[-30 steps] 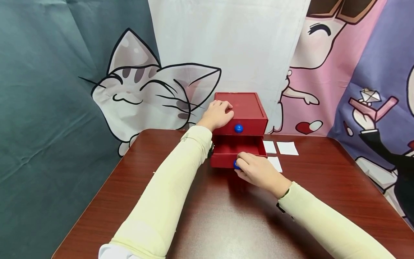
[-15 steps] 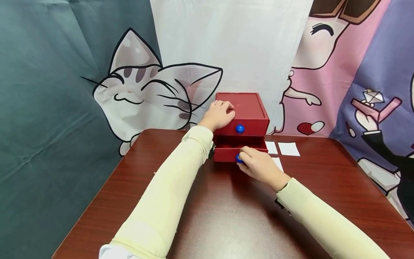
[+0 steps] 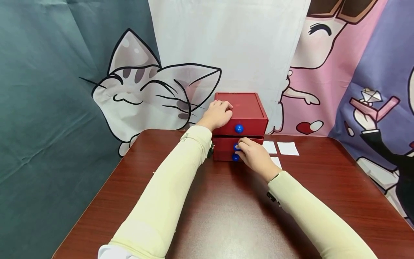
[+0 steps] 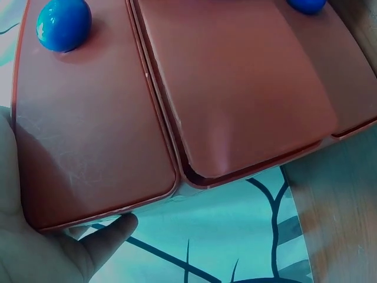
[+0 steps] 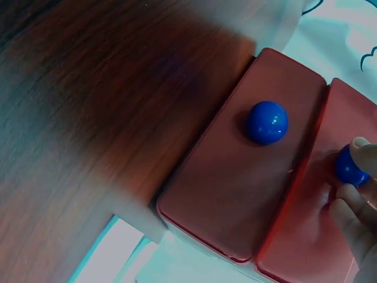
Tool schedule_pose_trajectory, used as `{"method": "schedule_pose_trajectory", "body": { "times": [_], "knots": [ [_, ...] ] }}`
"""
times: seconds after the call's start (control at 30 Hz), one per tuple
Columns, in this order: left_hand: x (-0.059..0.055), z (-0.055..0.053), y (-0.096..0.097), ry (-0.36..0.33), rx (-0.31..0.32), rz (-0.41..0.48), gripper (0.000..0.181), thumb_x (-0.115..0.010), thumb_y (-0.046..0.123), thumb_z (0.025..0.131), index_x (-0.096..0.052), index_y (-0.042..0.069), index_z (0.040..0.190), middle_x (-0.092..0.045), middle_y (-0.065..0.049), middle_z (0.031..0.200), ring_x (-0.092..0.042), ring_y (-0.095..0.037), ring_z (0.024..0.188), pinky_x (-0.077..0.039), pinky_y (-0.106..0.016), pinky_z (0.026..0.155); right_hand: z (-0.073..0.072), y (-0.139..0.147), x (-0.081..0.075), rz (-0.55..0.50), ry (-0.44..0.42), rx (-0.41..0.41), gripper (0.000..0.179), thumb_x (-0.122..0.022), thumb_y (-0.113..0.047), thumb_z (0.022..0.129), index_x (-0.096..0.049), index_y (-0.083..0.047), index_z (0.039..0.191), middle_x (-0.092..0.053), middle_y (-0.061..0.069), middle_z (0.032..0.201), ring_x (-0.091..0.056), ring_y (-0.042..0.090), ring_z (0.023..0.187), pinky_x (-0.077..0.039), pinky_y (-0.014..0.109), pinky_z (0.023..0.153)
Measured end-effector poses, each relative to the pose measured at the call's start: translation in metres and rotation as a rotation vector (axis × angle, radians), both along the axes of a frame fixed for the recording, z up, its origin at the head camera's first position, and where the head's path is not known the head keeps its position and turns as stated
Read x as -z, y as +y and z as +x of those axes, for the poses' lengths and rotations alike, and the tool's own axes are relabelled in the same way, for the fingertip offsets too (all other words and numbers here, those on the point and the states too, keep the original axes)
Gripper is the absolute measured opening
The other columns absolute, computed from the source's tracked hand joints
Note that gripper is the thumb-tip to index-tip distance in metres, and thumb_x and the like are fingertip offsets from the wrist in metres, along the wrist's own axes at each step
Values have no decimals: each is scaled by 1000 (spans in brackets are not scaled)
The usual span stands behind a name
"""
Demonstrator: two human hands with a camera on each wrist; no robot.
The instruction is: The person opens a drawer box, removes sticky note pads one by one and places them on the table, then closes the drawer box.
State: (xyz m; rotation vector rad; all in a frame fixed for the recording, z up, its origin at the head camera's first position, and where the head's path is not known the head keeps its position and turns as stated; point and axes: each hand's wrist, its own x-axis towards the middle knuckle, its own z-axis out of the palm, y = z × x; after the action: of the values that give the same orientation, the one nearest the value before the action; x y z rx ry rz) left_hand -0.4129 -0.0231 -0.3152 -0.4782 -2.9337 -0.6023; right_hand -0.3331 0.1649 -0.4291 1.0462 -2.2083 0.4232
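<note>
A red drawer cabinet [image 3: 240,104] with blue knobs stands at the back of the table. My left hand [image 3: 217,114] holds its top left corner, some fingers over the top and a finger along the side in the left wrist view. My right hand [image 3: 255,156] pinches the blue knob [image 5: 351,167] of the middle drawer [image 4: 241,88], thumb on one side and fingers on the other. That drawer sits almost flush, its front standing slightly out. The bottom drawer's knob [image 5: 268,122] and the top drawer's knob [image 3: 239,128] are untouched.
Several white cards [image 3: 288,148] lie on the brown table [image 3: 207,216] to the right of the cabinet. A printed cloth backdrop [image 3: 226,43] hangs close behind the table.
My right hand has pushed the middle drawer from well out to nearly flush, moving away from me and hiding its inside. The left hand has stayed on the cabinet.
</note>
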Motion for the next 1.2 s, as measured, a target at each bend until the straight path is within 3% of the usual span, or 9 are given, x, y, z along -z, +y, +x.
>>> {"method": "schedule_pose_trajectory", "body": {
  "times": [0.33, 0.83, 1.0, 1.1, 1.2],
  "knots": [
    [-6, 3, -1, -20, 21, 18, 39, -36, 33, 103, -56, 25, 135, -44, -1, 150, -24, -27, 148, -35, -50, 113, -10, -2, 8, -78, -4, 27, 23, -83, -5, 82, -66, -2, 98, -63, 9, 102, -66, 21, 88, -58, 39, 83],
    [-16, 8, -1, -44, 20, -2, 40, -36, 29, 103, -58, 20, 136, -46, -7, 148, -31, -30, 143, -37, -46, 111, -13, -10, 16, -117, -9, 77, 21, -79, -5, 86, -65, -2, 101, -62, 10, 105, -65, 25, 92, -58, 41, 85],
    [-7, 5, 3, -13, -23, -33, 39, -34, 35, 103, -55, 26, 136, -44, -1, 147, -26, -26, 147, -38, -49, 111, -11, -4, 26, -131, 17, 97, 29, -79, -7, 86, -62, -5, 110, -56, 12, 109, -67, 24, 77, -60, 40, 68],
    [-3, 3, 5, 9, -33, -53, 40, -35, 37, 102, -53, 28, 137, -43, -1, 148, -24, -26, 148, -38, -49, 111, -9, 0, 30, -122, 47, 104, 30, -79, -8, 86, -61, -8, 109, -53, 11, 101, -62, 22, 65, -57, 39, 56],
    [-1, 2, 6, 26, -32, -59, 41, -35, 38, 101, -52, 27, 137, -43, -1, 147, -25, -27, 147, -38, -49, 111, -7, 0, 31, -47, 34, 104, 23, -78, -10, 87, -61, -9, 103, -54, 7, 90, -59, 22, 62, -55, 38, 54]
  ]
}}
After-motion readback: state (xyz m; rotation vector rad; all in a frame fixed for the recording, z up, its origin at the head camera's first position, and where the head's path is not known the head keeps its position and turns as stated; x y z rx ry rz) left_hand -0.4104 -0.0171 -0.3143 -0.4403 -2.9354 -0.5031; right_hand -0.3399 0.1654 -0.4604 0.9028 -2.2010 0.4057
